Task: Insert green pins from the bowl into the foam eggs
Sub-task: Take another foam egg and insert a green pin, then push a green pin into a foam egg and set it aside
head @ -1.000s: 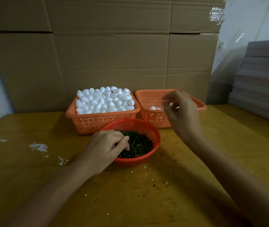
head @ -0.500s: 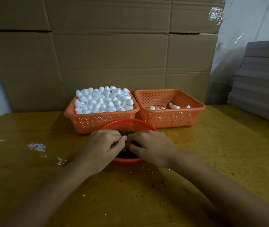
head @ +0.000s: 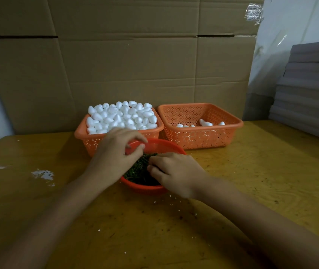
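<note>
A red bowl [head: 167, 145] of green pins [head: 137, 171] sits on the table in front of me. Behind it on the left, an orange basket [head: 88, 139] is heaped with white foam eggs [head: 121, 117]. My left hand [head: 114, 154] hovers over the bowl's far left rim, just in front of that basket. Its thumb and forefinger are apart with nothing visible between them. My right hand [head: 176, 172] reaches into the bowl from the right, its fingertips curled down and pinching among the pins.
A second orange basket [head: 203, 137] at the back right holds a few foam eggs [head: 206, 124]. Cardboard sheets [head: 135, 65] stand behind both baskets, and grey boards [head: 309, 90] are stacked at the right. White crumbs [head: 43, 174] dot the yellow table [head: 261, 171].
My right hand came back from the right basket into the pin bowl. My left hand lifted out of the pins and moved forward toward the full egg basket.
</note>
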`<state>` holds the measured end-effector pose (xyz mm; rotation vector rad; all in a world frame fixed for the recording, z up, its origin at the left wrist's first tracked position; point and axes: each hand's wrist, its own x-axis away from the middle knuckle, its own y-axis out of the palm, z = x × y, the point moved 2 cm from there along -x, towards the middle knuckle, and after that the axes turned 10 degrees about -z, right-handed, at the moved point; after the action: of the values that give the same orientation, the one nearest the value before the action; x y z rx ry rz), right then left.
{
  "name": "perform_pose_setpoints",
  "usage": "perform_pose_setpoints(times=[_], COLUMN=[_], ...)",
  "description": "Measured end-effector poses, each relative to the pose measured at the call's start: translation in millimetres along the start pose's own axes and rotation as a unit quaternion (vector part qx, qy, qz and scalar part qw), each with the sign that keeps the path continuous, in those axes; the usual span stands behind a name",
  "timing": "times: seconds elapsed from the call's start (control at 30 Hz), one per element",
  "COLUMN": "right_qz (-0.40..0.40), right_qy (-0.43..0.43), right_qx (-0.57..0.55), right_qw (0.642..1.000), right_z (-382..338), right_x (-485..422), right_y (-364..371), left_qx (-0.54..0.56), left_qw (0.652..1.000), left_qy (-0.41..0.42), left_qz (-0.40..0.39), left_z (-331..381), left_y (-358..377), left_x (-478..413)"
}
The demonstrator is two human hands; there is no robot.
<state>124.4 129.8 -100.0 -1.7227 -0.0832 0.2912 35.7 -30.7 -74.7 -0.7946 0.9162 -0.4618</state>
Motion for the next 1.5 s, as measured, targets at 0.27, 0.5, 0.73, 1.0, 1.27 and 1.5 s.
perform_pose_setpoints(times=[0.27, 0.5, 0.73, 1.0, 1.27, 1.5], right_qz=[-0.005, 0.009, 0.015, 0.014, 0.007, -0.002], right_qy=[-0.003, -0.004, -0.008, -0.01, -0.003, 0.009], right_qx=[-0.002, 0.003, 0.001, 0.002, 0.005, 0.015], right_qw=[1.0, 1.0, 1.0, 1.0, 1.0, 1.0], right_z=[0, -1, -1, -1, -1, -3], right_x=[1, 0, 0, 1, 2, 2], right_y=[-1, 2, 3, 2, 2, 2], left_qx=[-0.207, -0.203, -0.078, 0.134, 0.442, 0.612], left_qw=[0.962, 0.923, 0.941, 0.961, 0.879, 0.769], left_qy=[-0.127, -0.254, -0.291, -0.239, -0.16, -0.177], left_qz=[-0.127, -0.207, -0.153, 0.029, 0.082, 0.048], left_z=[-31, -63, -74, -78, -32, -8], left_y=[-24, -10, -15, -21, -17, -7], left_x=[-67, -99, -90, -80, -30, 17])
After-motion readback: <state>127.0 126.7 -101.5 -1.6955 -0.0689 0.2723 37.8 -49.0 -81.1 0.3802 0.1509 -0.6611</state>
